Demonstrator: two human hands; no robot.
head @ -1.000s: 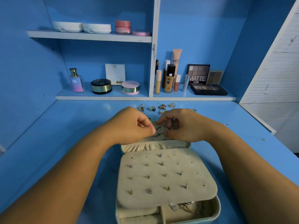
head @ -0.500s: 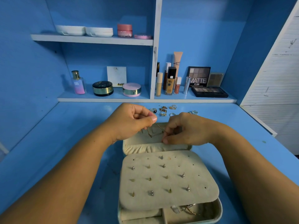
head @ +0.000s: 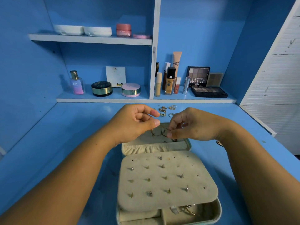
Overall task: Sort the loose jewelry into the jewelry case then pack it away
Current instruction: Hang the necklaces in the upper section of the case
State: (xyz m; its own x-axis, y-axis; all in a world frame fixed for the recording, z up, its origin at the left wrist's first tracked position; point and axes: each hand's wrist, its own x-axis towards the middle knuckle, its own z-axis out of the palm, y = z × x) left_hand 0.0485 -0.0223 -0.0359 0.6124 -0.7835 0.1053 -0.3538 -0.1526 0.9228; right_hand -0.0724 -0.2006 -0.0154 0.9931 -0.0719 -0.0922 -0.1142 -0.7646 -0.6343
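An open cream jewelry case (head: 201, 213) lies on the blue desk in front of me. Its earring panel (head: 165, 179) carries several studs, and the lid (head: 155, 147) lies flat behind it. A thin gold chain necklace (head: 159, 133) hangs over the lid. My left hand (head: 134, 123) pinches one end of the chain and my right hand (head: 193, 125) pinches the other. Loose rings and earrings (head: 165, 110) lie on the desk just beyond my hands. Another chain (head: 189, 210) rests in the case's lower compartment.
A low shelf (head: 146, 100) at the back holds a perfume bottle (head: 76, 83), compacts, foundation bottles and eyeshadow palettes (head: 208, 91). An upper shelf holds jars. A small gold item (head: 219, 142) lies by my right wrist. A white slatted wall stands at the right.
Both hands have lifted from the lid and drawn slightly apart, and the chain now hangs between them above the lid.
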